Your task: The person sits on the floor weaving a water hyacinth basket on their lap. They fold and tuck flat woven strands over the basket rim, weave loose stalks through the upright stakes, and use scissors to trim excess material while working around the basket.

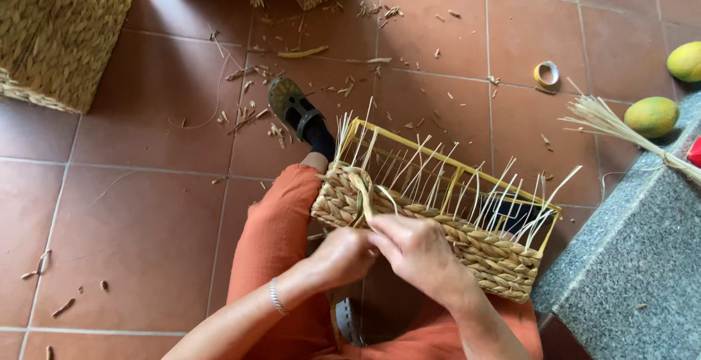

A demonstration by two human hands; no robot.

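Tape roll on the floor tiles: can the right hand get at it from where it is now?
Probably not without leaning: the tape roll lies well beyond the half-woven basket, which sits between it and the right hand.

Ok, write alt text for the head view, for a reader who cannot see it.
Seen from above, a seated person's left hand and right hand work a flat straw strand into a half-woven basket on a yellow frame, resting on the lap. Straw scraps litter the red tile floor; finished woven baskets stand nearby, and two mangoes lie by a grey stone ledge.
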